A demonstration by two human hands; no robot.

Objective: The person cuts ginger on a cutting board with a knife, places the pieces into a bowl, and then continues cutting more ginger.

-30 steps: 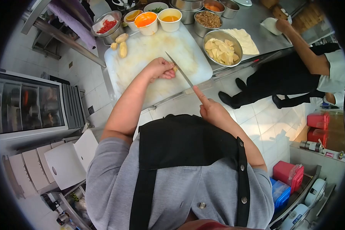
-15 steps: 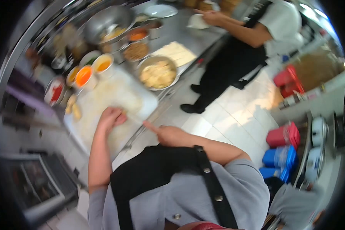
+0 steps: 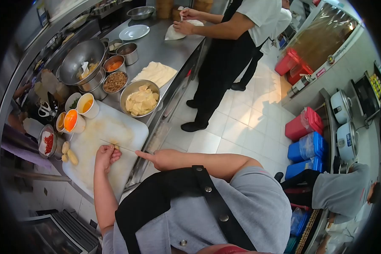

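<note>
My right hand [image 3: 156, 159] grips a knife, with the forefinger stretched along it. Its blade [image 3: 126, 148], seen nearly edge-on as a thin line, reaches left over the white cutting board [image 3: 133, 127]. My left hand [image 3: 107, 158] is closed, fingers curled, at a small yellowish piece of food [image 3: 115, 146] beside the blade. Several peeled, pale yellow knobbly pieces, perhaps ginger [image 3: 73, 157], lie at the board's left edge. A steel bowl [image 3: 157, 103] of pale yellow slices stands beyond the board.
White cups of orange [image 3: 79, 127] and yellow liquid [image 3: 95, 112] stand at the board's far left corner. Behind are a pot of brown mince [image 3: 115, 81], a large steel bowl [image 3: 93, 48] and a pale folded sheet [image 3: 161, 74]. A co-worker [image 3: 216, 63] handles a white bag at the counter.
My view has shifted and sharpened, so the counter sits lower and further left. Both hands stay at the board with the knife between them. The co-worker's hands have come closer together over the white bag.
</note>
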